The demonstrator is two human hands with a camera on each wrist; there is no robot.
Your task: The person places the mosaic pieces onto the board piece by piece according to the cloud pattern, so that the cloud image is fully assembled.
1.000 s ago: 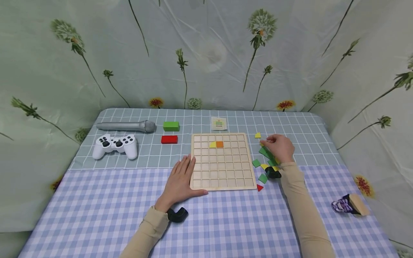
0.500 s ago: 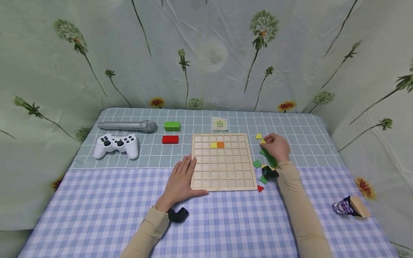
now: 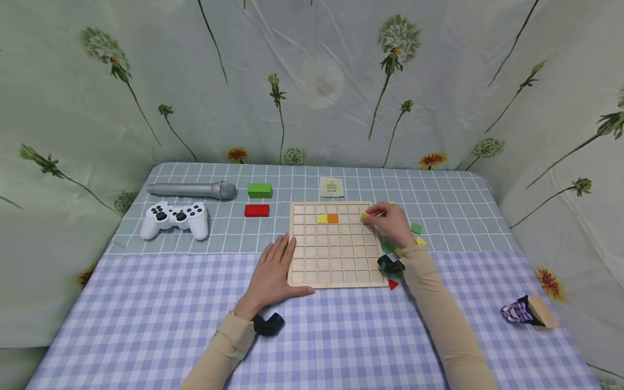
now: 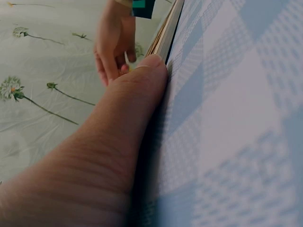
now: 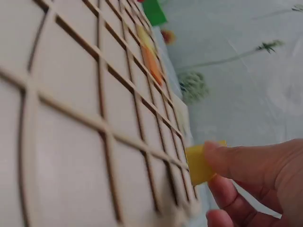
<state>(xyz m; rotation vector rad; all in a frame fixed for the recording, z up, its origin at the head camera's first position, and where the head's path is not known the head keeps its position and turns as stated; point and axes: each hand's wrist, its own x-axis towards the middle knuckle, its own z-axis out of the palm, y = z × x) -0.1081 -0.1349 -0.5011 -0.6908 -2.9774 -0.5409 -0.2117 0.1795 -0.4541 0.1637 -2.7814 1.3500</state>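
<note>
My right hand (image 3: 391, 222) pinches a flat yellow tile (image 5: 198, 166) by the far right corner of the square, pale wooden grid board (image 3: 336, 252). My left hand (image 3: 271, 274), fingers extended, thumb spread, rests against its left edge.

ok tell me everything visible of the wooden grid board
The board is square, seemingly pale bare wood, with a raised rim and ridges forming square cells. It lies flat across two cloths. A yellow tile and an orange tile sit side by side in its second-farthest row. The left hand touches its left side; the right hand pinches another yellow tile by its far right corner, contact unclear.
</note>
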